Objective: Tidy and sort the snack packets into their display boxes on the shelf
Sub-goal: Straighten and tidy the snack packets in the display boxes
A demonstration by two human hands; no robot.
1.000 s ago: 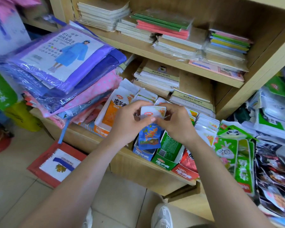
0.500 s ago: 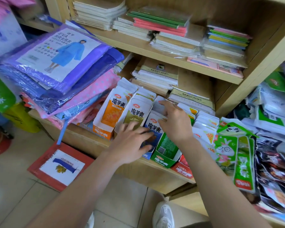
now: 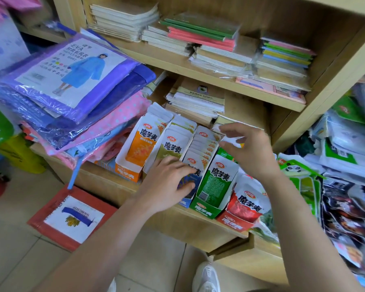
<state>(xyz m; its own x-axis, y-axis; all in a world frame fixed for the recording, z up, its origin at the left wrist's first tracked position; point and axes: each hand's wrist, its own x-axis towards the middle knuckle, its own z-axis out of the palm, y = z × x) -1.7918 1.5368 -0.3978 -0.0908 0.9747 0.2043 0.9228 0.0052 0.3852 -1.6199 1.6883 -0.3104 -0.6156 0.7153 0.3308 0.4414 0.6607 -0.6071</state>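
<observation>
The left hand (image 3: pixel 167 184) is pressing flat-fingered on light, floppy blue packets (image 3: pixel 202 148), likely best pinched at top seams, while the right hand (image 3: pixel 251 152) is hovering empty, relaxed.

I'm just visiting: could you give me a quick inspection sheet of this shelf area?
Surface: light wooden shelf, crowded.
Job's things: snack packets upright in boxes, from orange cardboard display box to red cardboard display box.
Clutter: purple plastic raincoat packs; stacked paper notebooks.
Hands: left hand, fingers flat on blue-and-white snack packets; right hand hovering, empty.
Cables: nothing seen.
Surroundings: pale tiled floor; white shoe.
</observation>
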